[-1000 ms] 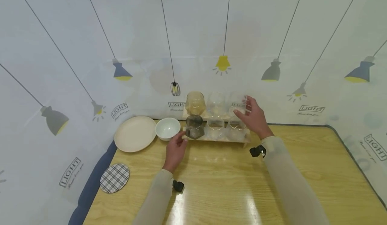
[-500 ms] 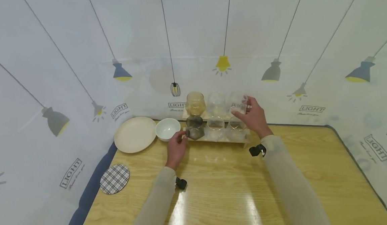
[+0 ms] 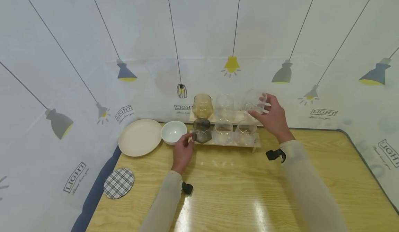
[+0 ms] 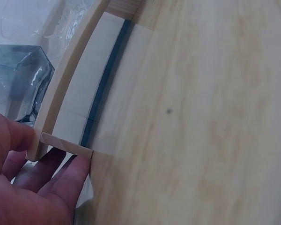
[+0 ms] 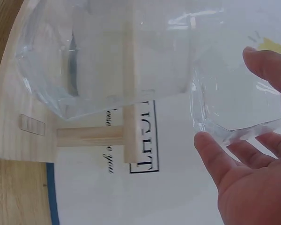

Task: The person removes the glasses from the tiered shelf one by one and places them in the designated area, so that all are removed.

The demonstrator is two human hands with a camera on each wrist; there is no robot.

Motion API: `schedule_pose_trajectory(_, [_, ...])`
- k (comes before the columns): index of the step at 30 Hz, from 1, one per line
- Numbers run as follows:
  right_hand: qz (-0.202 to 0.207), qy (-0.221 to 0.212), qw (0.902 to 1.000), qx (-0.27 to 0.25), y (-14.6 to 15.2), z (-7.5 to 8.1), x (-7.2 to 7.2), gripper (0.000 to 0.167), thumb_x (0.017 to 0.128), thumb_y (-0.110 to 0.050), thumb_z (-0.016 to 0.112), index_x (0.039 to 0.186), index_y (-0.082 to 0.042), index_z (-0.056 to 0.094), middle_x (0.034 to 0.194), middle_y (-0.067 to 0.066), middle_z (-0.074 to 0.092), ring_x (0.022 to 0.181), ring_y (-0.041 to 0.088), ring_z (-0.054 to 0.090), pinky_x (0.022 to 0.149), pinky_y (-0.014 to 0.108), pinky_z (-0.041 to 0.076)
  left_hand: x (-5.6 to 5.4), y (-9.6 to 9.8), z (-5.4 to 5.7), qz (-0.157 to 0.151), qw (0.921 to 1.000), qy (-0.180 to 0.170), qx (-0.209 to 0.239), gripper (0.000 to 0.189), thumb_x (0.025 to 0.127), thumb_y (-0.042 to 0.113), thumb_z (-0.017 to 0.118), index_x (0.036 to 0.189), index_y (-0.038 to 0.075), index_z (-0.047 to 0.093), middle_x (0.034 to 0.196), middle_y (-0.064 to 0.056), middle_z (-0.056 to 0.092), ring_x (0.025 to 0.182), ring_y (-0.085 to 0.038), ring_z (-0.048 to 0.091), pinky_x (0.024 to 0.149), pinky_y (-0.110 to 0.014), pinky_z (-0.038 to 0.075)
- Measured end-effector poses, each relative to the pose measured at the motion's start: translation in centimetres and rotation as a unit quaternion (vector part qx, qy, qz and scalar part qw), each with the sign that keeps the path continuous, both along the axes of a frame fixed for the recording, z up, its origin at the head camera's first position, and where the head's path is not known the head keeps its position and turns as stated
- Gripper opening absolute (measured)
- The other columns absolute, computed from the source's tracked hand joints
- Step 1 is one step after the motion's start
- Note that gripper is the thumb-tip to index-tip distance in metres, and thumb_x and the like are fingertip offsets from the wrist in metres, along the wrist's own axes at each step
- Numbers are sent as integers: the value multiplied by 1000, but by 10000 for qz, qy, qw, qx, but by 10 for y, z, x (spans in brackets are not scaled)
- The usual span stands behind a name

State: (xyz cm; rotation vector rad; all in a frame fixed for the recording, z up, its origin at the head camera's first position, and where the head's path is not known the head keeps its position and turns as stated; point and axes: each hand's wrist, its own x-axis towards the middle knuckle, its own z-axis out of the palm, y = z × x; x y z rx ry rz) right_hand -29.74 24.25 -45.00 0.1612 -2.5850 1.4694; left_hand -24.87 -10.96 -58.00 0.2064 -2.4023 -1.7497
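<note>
My right hand (image 3: 275,119) holds a clear drinking glass (image 3: 254,101) above the right end of the upper shelf. In the right wrist view that glass (image 5: 239,93) sits between thumb and fingers, apart from the rack. My left hand (image 3: 183,153) grips the left end of the two-tier wooden rack (image 4: 89,79), its fingertips under the end piece. On the upper shelf stand an amber glass (image 3: 202,105) and a clear glass (image 3: 225,108). The lower shelf bears a smoky grey glass (image 3: 202,132) and two clear glasses, one in the middle (image 3: 223,133), one at right (image 3: 246,133).
Left of the rack are a white bowl (image 3: 174,132) and a large cream plate (image 3: 140,137). A round checked coaster (image 3: 118,183) lies nearer on the wooden table (image 3: 224,190). A wall covering printed with lamps (image 3: 199,34) rises directly behind the rack.
My right hand has lifted the clear glass up off the upper shelf and slightly to the right. The left hand stays at the rack's left end.
</note>
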Motion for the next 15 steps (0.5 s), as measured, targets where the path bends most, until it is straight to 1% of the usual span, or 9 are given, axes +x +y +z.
schedule_pose_trajectory(2, [5, 21, 10000, -64, 1, 6, 7, 100, 89, -57, 80, 166, -18, 28, 160, 9, 47, 145, 36, 53, 113, 61, 51, 0, 0, 0, -17, 10000, -6, 35, 30, 103, 19, 66, 133, 16, 71, 145, -6, 68, 135, -29, 64, 113, -48, 53])
schedule_pose_trajectory(6, [47, 96, 9999, -85, 0, 15, 26, 98, 90, -51, 82, 166, -18, 29, 161, 8, 48, 145, 35, 53, 116, 59, 49, 0, 0, 1, 13, 9999, 89, -114, 30, 103, 17, 66, 132, 16, 72, 144, -7, 69, 133, -30, 66, 112, -49, 54])
schedule_pose_trajectory(10, [147, 277, 9995, -19, -7, 20, 47, 95, 91, -45, 83, 165, -18, 32, 158, 8, 51, 141, 36, 57, 112, 57, 52, 0, 0, 3, 2, 9997, 88, -241, 31, 103, 17, 65, 133, 16, 71, 145, -8, 68, 134, -32, 65, 112, -50, 54])
schedule_pose_trajectory(12, [229, 377, 9990, -18, -12, 21, 57, 91, 91, -41, 84, 164, -19, 35, 155, 8, 53, 137, 36, 60, 108, 52, 56, 0, 0, 4, -1, 9996, 57, -260, 32, 102, 17, 66, 134, 16, 71, 146, -8, 67, 134, -32, 65, 113, -49, 54])
schedule_pose_trajectory(15, [377, 566, 9977, -20, -18, 20, 70, 84, 90, -33, 86, 160, -19, 41, 149, 9, 58, 131, 35, 64, 102, 34, 61, -2, 0, 4, -17, 9994, 27, -330, 34, 102, 16, 67, 135, 16, 71, 148, -8, 66, 134, -32, 65, 113, -47, 54])
